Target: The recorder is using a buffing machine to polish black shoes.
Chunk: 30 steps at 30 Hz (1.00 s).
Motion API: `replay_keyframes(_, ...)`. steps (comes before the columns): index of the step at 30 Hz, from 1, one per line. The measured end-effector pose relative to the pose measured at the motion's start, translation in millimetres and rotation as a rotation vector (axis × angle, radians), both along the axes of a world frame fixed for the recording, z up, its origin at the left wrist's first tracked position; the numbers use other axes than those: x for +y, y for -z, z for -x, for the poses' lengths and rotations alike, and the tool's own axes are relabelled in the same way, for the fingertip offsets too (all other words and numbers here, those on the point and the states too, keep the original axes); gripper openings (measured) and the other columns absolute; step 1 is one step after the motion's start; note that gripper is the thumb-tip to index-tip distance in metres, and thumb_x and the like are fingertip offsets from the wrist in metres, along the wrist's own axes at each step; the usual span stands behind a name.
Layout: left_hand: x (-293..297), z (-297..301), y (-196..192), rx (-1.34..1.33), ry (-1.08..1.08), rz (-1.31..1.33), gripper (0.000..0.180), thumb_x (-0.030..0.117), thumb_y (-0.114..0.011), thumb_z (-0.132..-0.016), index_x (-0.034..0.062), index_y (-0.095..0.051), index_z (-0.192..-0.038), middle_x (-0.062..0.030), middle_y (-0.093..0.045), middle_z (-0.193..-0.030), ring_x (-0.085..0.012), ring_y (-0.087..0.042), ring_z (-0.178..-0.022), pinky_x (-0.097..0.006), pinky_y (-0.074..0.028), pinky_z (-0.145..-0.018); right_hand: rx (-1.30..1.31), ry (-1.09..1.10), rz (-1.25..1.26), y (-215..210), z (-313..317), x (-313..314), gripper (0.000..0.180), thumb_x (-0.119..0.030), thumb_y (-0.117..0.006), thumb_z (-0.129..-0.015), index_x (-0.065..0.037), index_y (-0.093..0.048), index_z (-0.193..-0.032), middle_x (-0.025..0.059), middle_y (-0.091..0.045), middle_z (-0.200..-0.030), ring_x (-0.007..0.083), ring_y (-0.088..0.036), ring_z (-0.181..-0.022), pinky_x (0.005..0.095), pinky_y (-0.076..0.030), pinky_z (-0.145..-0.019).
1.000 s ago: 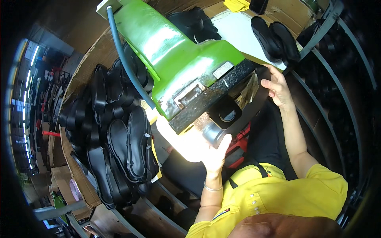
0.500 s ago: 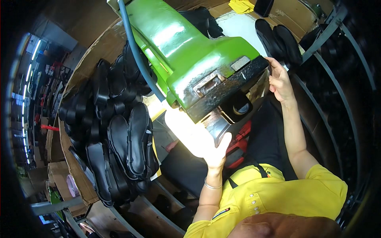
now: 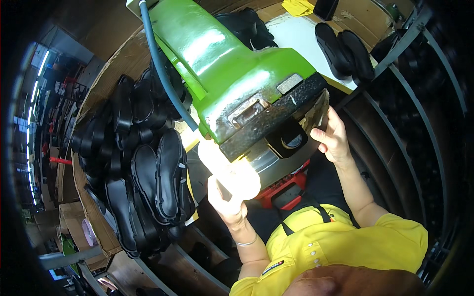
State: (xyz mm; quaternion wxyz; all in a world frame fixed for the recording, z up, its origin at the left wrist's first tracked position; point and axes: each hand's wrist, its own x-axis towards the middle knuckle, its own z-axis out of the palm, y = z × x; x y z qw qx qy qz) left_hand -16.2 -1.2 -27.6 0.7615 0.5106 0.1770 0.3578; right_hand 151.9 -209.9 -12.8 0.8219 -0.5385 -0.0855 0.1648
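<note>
Both my hands hold a long shoe sole (image 3: pixel 245 181) beneath the head of a green machine (image 3: pixel 237 74). My left hand (image 3: pixel 228 207) grips its rounded left end, which the lamp light washes out to white. At the other end my right hand (image 3: pixel 333 139) pinches the dark, worn-looking tip, thumb in front and fingers behind. The machine's black lower edge and a black bracket (image 3: pixel 290 140) with a round opening hide part of the sole's middle. Glare hides its surface detail.
Left of the machine, a cardboard box (image 3: pixel 81 182) holds many black shoe soles (image 3: pixel 170 177). A pair of black soles (image 3: pixel 345 54) lies at the back right on a white surface (image 3: pixel 296 37), near a yellow cloth (image 3: pixel 297 7). A blue hose (image 3: pixel 163 69) runs down the machine. Metal rails (image 3: pixel 395 123) curve along the right.
My left hand has moved left and nearer, and the sole's bright rounded end now shows in it. My right hand has come nearer and left, showing the sole's dark tip.
</note>
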Motion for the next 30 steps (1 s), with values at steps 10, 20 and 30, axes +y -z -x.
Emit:
replay_keyframes(10,-7.1,18.2,-29.6,0.189,-0.153,-0.163,0.050,0.008,-0.064,-0.061,-0.0014,-0.058,-0.110,-0.0065,-0.057,-0.099,-0.0171,-0.054,-0.088,-0.025,-0.042,-0.083,0.160,-0.104,-0.029,15.2,10.7,17.9,0.048,-0.003,-0.074,-0.078,-0.002,-0.048,-0.118,0.0042,-0.059,-0.102,0.0037,-0.055,-0.068,0.0155,-0.037,-0.036)
replay_keyframes(20,15.4,41.0,-11.8,0.165,-0.202,-0.174,0.057,0.012,-0.078,-0.059,-0.0004,-0.054,-0.109,-0.0074,-0.058,-0.097,-0.0188,-0.059,-0.087,-0.031,-0.048,-0.083,0.029,-0.148,-0.016,22.4,27.2,31.7,0.049,0.000,-0.075,-0.076,-0.001,-0.047,-0.116,0.0057,-0.061,-0.092,0.0050,-0.051,-0.053,0.0185,-0.041,-0.041)
replay_keyframes(30,10.7,18.5,-18.9,0.217,-0.132,-0.495,0.047,0.002,-0.076,-0.063,-0.0022,-0.058,-0.106,-0.0153,-0.066,-0.101,-0.0237,-0.064,-0.094,-0.035,-0.048,-0.089,0.083,-0.109,-0.081,14.5,1.9,11.9,0.047,-0.001,-0.073,-0.079,-0.002,-0.046,-0.118,0.0062,-0.059,-0.101,0.0058,-0.055,-0.069,0.0163,-0.041,-0.040)
